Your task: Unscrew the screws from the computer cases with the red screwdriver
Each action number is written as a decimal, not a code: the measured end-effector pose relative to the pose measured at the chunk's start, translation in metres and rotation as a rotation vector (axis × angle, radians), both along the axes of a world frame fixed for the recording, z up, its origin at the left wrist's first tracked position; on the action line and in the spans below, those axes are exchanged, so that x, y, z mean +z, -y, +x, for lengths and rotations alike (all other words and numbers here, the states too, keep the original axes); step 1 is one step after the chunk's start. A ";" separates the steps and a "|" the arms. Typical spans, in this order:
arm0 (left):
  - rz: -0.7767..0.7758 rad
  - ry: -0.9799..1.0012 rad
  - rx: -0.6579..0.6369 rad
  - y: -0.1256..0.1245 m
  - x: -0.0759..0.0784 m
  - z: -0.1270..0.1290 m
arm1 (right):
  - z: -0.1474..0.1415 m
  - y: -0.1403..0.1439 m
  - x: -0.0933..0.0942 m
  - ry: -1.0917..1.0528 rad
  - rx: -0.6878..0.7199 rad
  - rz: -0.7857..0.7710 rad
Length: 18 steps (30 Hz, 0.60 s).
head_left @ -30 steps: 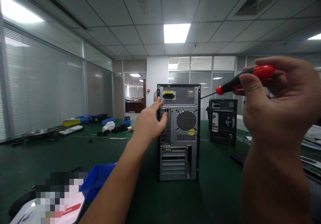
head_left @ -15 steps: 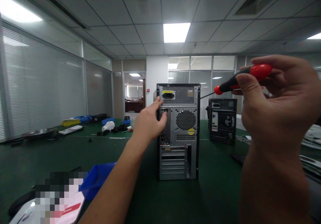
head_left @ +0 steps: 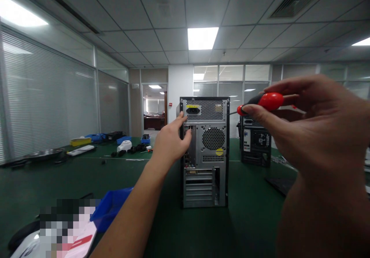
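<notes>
The right hand is pinching a red-handled screwdriver between thumb and fingers, its tip pointing at the upper right edge of the computer case. The left hand, fingers loosely spread and gripping nothing, is bracing the case's left rear edge on the green table. Keeping the shaft square to the screw should prevent slipping.

Upright grey computer case, rear panel facing the camera, touched at its upper left edge by the left hand. Red-and-black screwdriver pinched in the right hand, tip leftward toward the case's top right corner.
</notes>
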State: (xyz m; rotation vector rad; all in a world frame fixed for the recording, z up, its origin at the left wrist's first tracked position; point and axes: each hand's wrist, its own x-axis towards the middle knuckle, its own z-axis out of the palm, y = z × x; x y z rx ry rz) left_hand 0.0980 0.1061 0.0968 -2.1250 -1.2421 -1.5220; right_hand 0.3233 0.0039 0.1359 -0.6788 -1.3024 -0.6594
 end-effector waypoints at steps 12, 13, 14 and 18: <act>0.004 -0.002 0.016 -0.001 -0.001 0.000 | 0.024 0.015 -0.002 0.209 -0.228 -0.153; 0.006 0.001 0.015 -0.001 -0.001 0.000 | 0.027 0.016 -0.003 0.296 -0.239 -0.166; 0.008 0.002 0.013 -0.001 -0.001 0.000 | 0.030 0.016 -0.003 0.391 -0.232 -0.192; 0.014 0.000 0.000 -0.001 0.000 0.000 | 0.033 0.016 -0.006 0.664 -0.144 -0.291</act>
